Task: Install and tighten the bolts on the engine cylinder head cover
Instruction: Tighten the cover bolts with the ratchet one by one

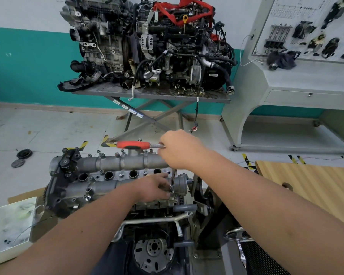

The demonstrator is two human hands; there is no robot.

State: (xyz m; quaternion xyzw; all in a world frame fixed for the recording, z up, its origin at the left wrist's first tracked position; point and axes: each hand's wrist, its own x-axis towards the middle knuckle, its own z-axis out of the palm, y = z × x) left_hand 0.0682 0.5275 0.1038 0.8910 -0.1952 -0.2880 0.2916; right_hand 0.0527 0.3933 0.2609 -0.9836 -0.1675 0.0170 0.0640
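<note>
We see the cast grey metal cylinder head cover [115,175], ribbed and tubular, lying under both hands. Our right hand [180,148] grips the chrome head of the red-handled ratchet [133,145] above it. Our left hand [153,188] pinches the slim steel extension bar [173,180] just over a small bolt [171,193] at the cover's near edge.

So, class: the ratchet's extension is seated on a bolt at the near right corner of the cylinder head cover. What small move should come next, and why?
Probably swing the red-handled ratchet with the right hand to turn the bolt. The extension stands nearly upright with its socket down on the cylinder head cover, and the left hand steadies its lower end, so the tool looks seated.
</note>
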